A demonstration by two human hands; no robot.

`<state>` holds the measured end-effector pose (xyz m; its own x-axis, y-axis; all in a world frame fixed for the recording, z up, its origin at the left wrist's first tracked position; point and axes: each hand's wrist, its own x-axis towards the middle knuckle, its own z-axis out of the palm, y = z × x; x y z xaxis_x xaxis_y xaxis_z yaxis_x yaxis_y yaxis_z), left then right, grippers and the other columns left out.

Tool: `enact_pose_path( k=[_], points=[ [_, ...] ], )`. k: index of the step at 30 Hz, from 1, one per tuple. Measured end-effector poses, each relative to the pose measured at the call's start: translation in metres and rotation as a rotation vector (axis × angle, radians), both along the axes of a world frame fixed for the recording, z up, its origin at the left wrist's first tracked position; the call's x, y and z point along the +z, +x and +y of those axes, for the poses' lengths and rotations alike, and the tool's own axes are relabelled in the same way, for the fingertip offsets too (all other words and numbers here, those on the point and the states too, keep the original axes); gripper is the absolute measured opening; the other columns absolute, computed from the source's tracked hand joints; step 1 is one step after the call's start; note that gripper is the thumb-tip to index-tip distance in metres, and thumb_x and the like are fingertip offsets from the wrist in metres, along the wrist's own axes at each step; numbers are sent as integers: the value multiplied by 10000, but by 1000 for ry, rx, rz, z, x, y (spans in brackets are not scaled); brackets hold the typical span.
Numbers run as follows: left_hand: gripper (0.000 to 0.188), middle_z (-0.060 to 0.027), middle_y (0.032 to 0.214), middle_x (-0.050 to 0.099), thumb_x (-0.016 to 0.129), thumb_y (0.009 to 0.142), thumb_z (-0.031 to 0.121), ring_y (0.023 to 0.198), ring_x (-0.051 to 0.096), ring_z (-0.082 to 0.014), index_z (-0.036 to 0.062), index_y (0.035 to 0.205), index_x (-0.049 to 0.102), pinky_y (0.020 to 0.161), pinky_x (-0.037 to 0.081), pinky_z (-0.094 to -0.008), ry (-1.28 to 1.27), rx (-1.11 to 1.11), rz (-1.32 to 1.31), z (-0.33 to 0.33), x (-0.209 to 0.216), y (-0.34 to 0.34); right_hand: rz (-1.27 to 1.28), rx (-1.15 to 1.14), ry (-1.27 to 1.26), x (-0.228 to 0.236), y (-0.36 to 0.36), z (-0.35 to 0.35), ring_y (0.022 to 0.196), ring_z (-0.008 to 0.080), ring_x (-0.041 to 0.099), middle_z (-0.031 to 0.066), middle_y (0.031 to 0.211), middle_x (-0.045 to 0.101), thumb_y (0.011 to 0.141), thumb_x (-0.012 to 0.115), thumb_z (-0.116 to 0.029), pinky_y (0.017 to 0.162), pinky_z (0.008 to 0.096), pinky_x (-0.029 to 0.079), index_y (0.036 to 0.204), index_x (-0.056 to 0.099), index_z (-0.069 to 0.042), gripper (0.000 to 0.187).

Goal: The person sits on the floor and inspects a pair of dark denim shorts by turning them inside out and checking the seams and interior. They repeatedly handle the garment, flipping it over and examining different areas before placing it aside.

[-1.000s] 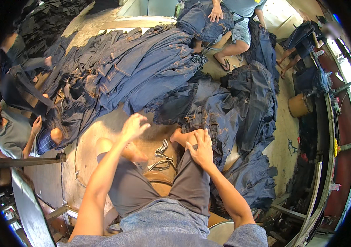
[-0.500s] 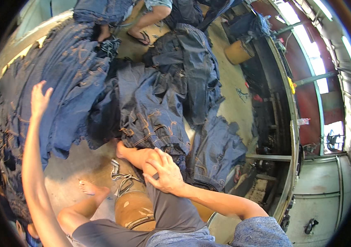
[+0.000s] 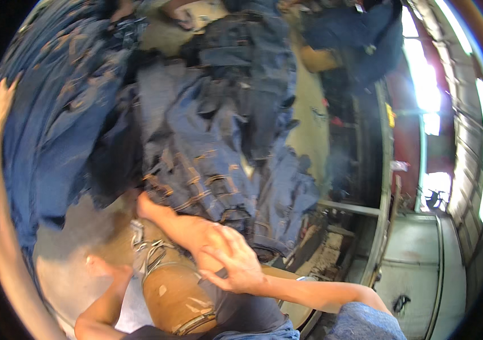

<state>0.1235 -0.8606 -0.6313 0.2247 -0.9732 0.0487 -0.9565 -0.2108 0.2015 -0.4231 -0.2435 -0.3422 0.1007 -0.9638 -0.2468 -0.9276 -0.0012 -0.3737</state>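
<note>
1. Denim pile [image 3: 66, 107]: dark blue jeans with orange stitching, blurred, spread across the floor [image 3: 66, 249] at left.
2. Left hand [image 3: 0, 105]: fingers spread, empty, against the pile's far left edge.
3. Right hand [image 3: 235, 266]: loosely open, resting on own shin [image 3: 187, 229], gripping nothing.

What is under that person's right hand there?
The right hand rests on the person's own bare shin, leg stretched toward the heaped blue jeans. The skin beneath the palm is covered.
</note>
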Motion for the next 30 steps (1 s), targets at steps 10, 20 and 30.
enact_pose_path(
  k=[10,20,30],
  points=[
    [519,-304,1327,753,645,905,100,1285,720,-461,78,1413,746,1127,559,-553,6,-162,119,74,123,-84,-38,-29,20,9,12,5,1433,533,506,313,1649,446,898,866,-401,1193,571,484,1392,715,-174,565],
    [460,-320,1257,755,649,871,66,1221,706,-529,54,1317,761,1082,564,-591,-71,-125,293,225,204,-120,-38,-108,-63,11,8,19,1409,495,554,233,1672,464,933,826,-455,1101,548,577,1385,722,-210,524],
    [237,-344,898,686,594,835,-16,893,712,-543,-36,1025,734,775,542,-573,-212,-81,457,477,296,-121,-55,-176,-16,5,6,30,1477,463,515,180,1735,400,940,820,-449,1113,583,563,1416,711,-237,532]
  ],
)
